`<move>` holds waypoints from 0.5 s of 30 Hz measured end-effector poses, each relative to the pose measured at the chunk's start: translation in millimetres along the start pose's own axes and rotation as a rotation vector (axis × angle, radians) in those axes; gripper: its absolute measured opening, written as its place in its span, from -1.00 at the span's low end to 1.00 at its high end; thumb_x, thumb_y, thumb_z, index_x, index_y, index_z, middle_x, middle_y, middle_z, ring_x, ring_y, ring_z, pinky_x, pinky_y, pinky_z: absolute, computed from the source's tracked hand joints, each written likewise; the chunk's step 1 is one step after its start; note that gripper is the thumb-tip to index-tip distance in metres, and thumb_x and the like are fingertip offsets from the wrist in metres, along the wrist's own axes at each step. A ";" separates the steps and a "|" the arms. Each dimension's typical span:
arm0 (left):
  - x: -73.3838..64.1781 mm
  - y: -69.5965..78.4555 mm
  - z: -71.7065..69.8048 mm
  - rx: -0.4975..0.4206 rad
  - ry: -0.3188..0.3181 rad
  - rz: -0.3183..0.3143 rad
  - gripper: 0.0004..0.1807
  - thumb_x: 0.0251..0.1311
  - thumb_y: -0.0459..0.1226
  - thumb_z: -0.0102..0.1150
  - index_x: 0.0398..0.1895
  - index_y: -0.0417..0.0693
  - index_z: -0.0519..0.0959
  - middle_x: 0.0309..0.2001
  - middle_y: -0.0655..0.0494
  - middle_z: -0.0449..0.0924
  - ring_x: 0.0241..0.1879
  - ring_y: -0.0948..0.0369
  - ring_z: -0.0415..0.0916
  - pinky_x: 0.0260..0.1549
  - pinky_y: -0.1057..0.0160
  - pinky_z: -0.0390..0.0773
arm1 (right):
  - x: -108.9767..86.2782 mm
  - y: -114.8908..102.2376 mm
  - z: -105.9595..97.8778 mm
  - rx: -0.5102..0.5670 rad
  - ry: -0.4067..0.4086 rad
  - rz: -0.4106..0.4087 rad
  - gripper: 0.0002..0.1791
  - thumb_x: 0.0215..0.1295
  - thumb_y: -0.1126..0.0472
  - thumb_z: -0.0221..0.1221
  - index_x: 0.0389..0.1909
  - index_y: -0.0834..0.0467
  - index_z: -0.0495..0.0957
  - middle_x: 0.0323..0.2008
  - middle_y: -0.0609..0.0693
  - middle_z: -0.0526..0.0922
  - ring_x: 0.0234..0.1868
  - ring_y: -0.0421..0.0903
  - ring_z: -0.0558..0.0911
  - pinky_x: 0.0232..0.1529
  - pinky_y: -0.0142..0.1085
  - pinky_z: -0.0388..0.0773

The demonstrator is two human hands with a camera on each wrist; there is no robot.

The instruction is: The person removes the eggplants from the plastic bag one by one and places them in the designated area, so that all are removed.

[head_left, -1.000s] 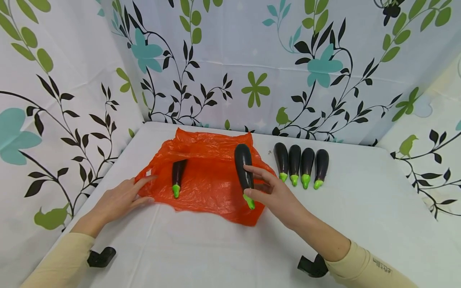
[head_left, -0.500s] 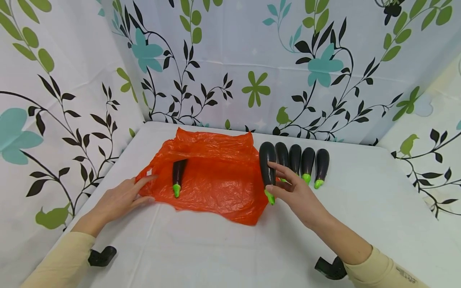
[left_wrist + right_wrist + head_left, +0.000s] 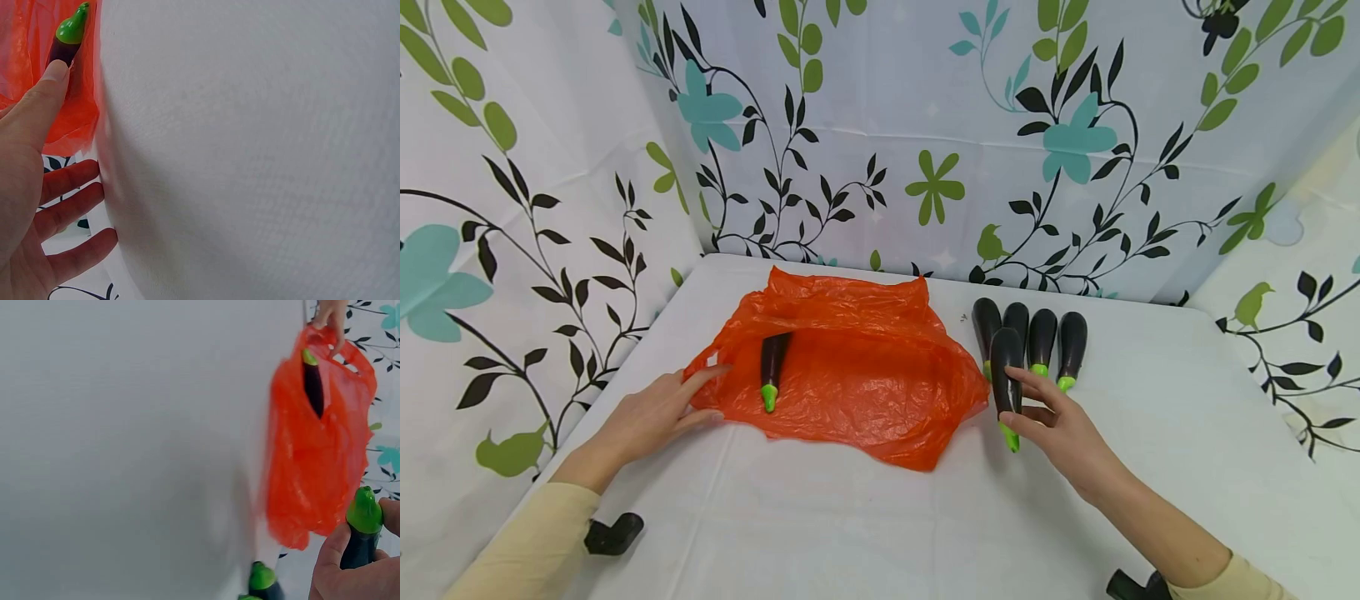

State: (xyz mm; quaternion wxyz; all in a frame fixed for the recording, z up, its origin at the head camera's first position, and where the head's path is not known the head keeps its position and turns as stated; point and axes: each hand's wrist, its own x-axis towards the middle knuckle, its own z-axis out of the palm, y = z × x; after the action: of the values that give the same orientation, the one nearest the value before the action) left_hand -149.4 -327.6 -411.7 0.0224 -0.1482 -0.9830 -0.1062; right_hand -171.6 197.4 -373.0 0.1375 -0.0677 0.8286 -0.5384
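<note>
An orange-red plastic bag (image 3: 857, 400) lies on the white table with its mouth toward me. Inside the mouth, at the left, rests a dark eggplant (image 3: 772, 367) with its green stem end facing me. My left hand (image 3: 647, 421) rests at the bag's left edge; in the left wrist view its thumb (image 3: 37, 106) lies over the bag and three fingers stretch out straight. Right of the bag, my right hand (image 3: 1071, 437) pinches another eggplant (image 3: 1006, 358) between thumb and fingers, green end toward me. It overlaps the row of eggplants behind in the head view.
Several more eggplants (image 3: 1072, 342) lie side by side at the back right of the table (image 3: 820, 525). A white curtain (image 3: 865, 100) printed with leaves and flowers hangs behind and at both sides. Black fittings (image 3: 613, 533) show by the wrists.
My right hand has carried its eggplant rightward, from over the bag's right part to in front of the row. The left hand and the eggplant in the bag have stayed put.
</note>
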 end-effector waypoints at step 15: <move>0.9 -0.2 -0.3 -0.012 -0.015 -0.010 -0.26 0.15 0.14 0.26 0.36 0.19 0.26 -0.34 0.13 0.38 -0.25 0.08 0.41 -0.50 0.06 0.47 | -6.9 42.6 1.4 -0.053 -0.037 0.105 -0.27 0.26 0.01 0.31 0.42 -0.06 0.25 0.33 0.22 0.28 0.15 0.11 0.49 0.04 -0.10 0.49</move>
State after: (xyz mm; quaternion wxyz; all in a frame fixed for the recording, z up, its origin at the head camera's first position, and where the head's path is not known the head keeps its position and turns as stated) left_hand -150.3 -327.6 -411.4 0.0136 -0.1441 -0.9832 -0.1109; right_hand -163.1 215.4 -411.3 0.1790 -0.0377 0.8423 -0.5071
